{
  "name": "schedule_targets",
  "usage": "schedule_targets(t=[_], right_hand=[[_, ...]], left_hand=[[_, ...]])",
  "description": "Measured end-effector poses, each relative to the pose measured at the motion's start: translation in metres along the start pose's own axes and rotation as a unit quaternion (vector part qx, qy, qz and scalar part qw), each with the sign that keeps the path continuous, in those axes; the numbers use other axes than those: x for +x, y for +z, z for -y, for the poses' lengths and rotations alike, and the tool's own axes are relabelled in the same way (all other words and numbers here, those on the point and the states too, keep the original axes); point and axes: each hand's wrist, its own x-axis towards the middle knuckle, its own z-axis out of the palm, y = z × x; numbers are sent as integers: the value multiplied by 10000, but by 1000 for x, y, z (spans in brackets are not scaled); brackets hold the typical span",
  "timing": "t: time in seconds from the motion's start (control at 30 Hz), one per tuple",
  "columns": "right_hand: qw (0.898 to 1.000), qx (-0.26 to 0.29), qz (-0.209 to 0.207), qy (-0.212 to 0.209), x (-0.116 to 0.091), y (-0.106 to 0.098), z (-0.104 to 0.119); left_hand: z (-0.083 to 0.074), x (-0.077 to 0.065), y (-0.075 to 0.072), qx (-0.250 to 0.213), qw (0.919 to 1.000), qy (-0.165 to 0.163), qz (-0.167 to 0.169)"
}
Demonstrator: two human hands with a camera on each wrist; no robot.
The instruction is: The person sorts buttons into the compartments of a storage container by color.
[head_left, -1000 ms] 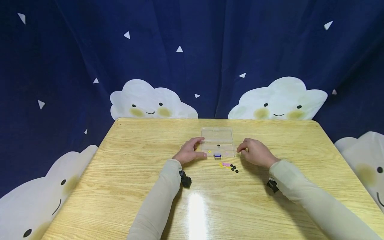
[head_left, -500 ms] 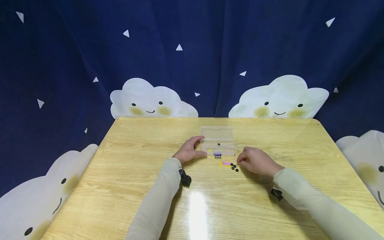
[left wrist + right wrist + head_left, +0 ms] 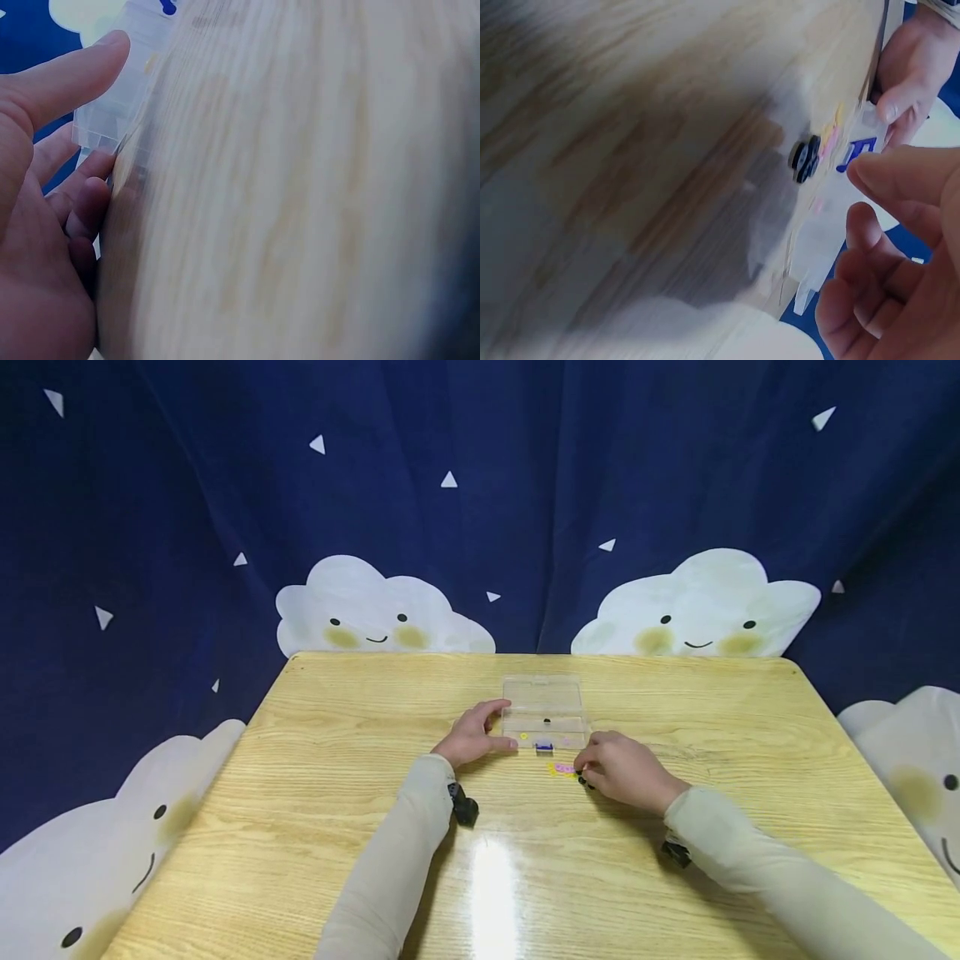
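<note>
A clear plastic box (image 3: 528, 742) lies on the table with its lid (image 3: 542, 693) folded back and a blue latch (image 3: 543, 747) in front. Inside are a black button (image 3: 547, 721), a yellow button (image 3: 523, 736) and a faint pink one. My left hand (image 3: 471, 739) holds the box's left end, thumb at the front corner, fingers at the back. Before the box lie pink buttons (image 3: 562, 768), yellow buttons (image 3: 552, 769) and black buttons (image 3: 804, 159). My right hand (image 3: 630, 770) hovers at the black ones, partly covering them; thumb and index finger are apart, nothing visible between them.
The wooden table (image 3: 360, 710) reaches back to a dark blue curtain (image 3: 517, 510) printed with clouds and triangles. Each wrist carries a small black camera, the left camera (image 3: 465, 808) close to the tabletop. Light glares off the table's front.
My right hand has come from the box's right side toward me, then left to the black buttons. The left hand has stayed at the box.
</note>
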Motion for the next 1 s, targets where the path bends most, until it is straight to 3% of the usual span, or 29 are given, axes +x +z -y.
schedule_targets(t=[0.37, 1.0], right_hand=[[9998, -184, 2, -95, 9, 6, 11], [9997, -214, 46, -71, 16, 18, 6]], left_hand=[[1, 0, 1, -78, 9999, -94, -24], [-1, 0, -1, -27, 10000, -51, -13]])
